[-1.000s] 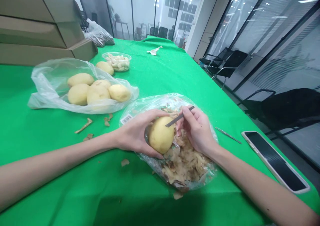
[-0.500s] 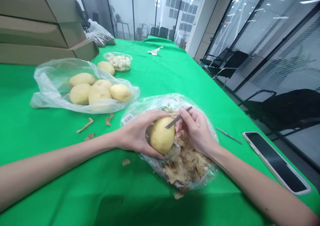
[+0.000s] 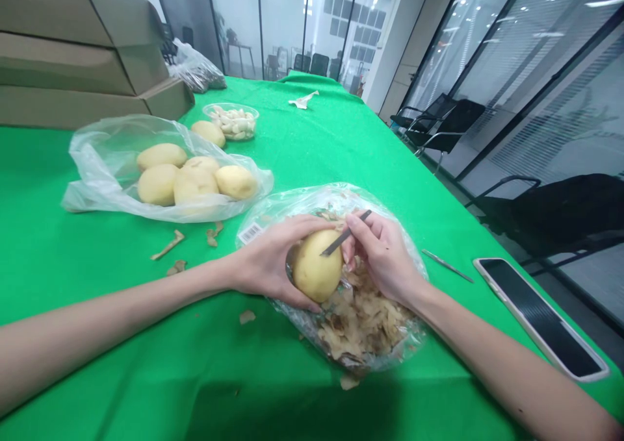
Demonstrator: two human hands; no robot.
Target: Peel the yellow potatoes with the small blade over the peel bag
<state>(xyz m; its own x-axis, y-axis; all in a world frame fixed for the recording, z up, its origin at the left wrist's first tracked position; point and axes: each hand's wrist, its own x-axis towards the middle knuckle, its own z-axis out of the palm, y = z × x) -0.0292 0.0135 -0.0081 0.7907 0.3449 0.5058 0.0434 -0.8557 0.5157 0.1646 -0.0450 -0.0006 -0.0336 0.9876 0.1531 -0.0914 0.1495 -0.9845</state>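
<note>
My left hand is wrapped round a peeled yellow potato, with the thumb below and the fingers over its top. In my right hand a thin, dark, flat blade is pinched between thumb and fingers. Its angled tip lies against the potato's upper right, though whether it cuts in I cannot tell. Both hands are over a clear plastic bag spread on the table, where a heap of brown peelings lies. The fingertips behind the potato are partly hidden.
A bag with several peeled potatoes lies at left; another potato is by a tub of pale cloves. Cardboard boxes stand far left. On the right are a slim metal tool and a phone. Peel scraps dot the green cloth.
The blade in my right hand has shifted slightly left and down on the potato. My left hand holds the potato much as before; the view has drifted very slightly.
</note>
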